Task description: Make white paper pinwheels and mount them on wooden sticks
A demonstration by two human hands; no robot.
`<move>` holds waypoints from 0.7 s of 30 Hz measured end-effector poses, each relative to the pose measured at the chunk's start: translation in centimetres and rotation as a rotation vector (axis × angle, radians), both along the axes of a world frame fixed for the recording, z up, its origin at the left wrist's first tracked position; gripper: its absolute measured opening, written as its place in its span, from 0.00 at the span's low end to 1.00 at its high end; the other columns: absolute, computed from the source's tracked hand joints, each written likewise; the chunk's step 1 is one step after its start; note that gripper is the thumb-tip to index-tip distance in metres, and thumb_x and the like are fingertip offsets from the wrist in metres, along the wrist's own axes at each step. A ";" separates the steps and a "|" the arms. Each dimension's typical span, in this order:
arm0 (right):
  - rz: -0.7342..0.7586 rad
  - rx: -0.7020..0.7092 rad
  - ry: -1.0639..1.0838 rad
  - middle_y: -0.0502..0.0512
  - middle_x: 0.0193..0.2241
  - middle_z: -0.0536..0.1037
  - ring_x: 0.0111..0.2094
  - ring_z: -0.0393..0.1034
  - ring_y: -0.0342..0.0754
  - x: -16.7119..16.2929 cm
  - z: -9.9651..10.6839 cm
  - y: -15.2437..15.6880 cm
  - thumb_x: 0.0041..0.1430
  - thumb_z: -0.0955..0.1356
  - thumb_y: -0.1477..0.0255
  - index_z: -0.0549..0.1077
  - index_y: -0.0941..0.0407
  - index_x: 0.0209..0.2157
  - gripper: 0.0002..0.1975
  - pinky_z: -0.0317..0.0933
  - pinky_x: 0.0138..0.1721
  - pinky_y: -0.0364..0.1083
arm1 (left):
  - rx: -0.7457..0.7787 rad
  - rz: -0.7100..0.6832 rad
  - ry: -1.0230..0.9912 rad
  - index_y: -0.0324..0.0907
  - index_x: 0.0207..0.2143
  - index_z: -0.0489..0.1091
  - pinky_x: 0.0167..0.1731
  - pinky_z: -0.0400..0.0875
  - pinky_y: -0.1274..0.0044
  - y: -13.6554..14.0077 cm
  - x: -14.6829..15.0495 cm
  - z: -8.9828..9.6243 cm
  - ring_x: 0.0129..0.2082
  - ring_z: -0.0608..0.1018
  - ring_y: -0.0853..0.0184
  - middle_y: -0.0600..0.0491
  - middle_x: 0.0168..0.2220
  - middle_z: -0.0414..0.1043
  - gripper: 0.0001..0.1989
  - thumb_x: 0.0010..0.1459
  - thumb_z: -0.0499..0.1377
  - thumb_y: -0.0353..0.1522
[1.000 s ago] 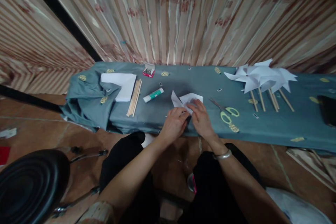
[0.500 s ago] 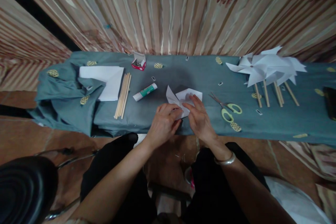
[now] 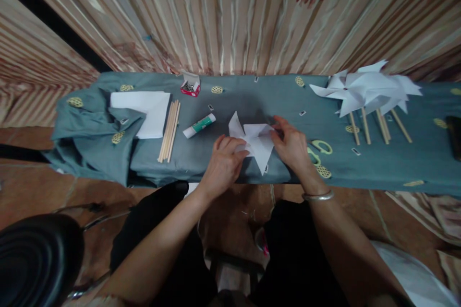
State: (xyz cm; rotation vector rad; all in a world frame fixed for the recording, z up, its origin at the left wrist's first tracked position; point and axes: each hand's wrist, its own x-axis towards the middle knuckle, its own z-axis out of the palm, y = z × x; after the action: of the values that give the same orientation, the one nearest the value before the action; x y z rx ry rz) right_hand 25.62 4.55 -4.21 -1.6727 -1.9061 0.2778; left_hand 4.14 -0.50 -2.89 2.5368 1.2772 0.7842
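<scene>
Open lane beyond paper (image 3: 262,146); glue stick (image 3: 199,126) blocks left

- Pinwheel (image 3: 261,146): smooth matt paper
- Sticks (image 3: 169,132): bare wood, matt
- Tablecloth (image 3: 248,100): cloth, faint sheen
- Bangle (image 3: 320,197): glossy metal
- Glue stick (image 3: 199,126): smooth plastic
- Stool seat (image 3: 39,259): semi-gloss, plastic maybe, dim corner

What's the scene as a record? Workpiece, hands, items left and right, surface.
workpiece: white paper in a pinwheel shape
left hand: touching its left side
right hand: touching its right side
items left: glue stick, wooden sticks, white sheets, open red box
items right: green-handled scissors, blades hidden by right hand; white pinwheels on wooden stems
surface: patterned grey-green cloth
</scene>
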 end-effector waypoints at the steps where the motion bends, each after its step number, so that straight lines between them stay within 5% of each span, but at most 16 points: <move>1: -0.021 -0.028 0.010 0.61 0.40 0.82 0.41 0.76 0.58 0.2 0.2 -0.3 0.59 0.63 0.69 0.69 0.60 0.56 0.24 0.68 0.46 0.58 | 0.016 0.024 0.017 0.42 0.42 0.74 0.56 0.60 0.56 0.2 -0.3 -0.1 0.51 0.70 0.59 0.46 0.49 0.71 0.12 0.60 0.53 0.24; 6: -0.041 -0.139 0.088 0.56 0.31 0.83 0.32 0.77 0.55 1.1 0.8 -2.5 0.56 0.65 0.67 0.73 0.58 0.51 0.22 0.69 0.38 0.54 | 0.092 0.099 0.008 0.42 0.42 0.73 0.57 0.58 0.57 0.7 -1.1 0.2 0.52 0.69 0.59 0.47 0.50 0.70 0.12 0.61 0.53 0.25; 12: -0.060 -0.175 0.087 0.53 0.24 0.81 0.26 0.76 0.53 0.8 1.0 -4.8 0.57 0.66 0.66 0.74 0.57 0.49 0.20 0.68 0.33 0.52 | 0.027 -0.116 -0.015 0.38 0.45 0.71 0.45 0.66 0.65 -1.4 0.7 0.9 0.47 0.70 0.57 0.45 0.46 0.72 0.15 0.59 0.61 0.38; 21: -0.083 -0.277 0.191 0.52 0.23 0.80 0.24 0.75 0.50 1.5 1.5 -5.7 0.57 0.66 0.64 0.74 0.58 0.49 0.20 0.66 0.34 0.49 | 0.014 -0.142 0.156 0.38 0.40 0.72 0.39 0.66 0.70 -1.5 2.7 0.5 0.40 0.71 0.62 0.49 0.41 0.74 0.08 0.65 0.53 0.29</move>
State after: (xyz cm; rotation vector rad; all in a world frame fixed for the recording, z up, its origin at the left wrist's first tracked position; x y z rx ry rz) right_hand 27.09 -1.20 -2.74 -1.8233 -1.7125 0.6697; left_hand 6.81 -2.01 -2.41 2.7101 1.1219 0.5775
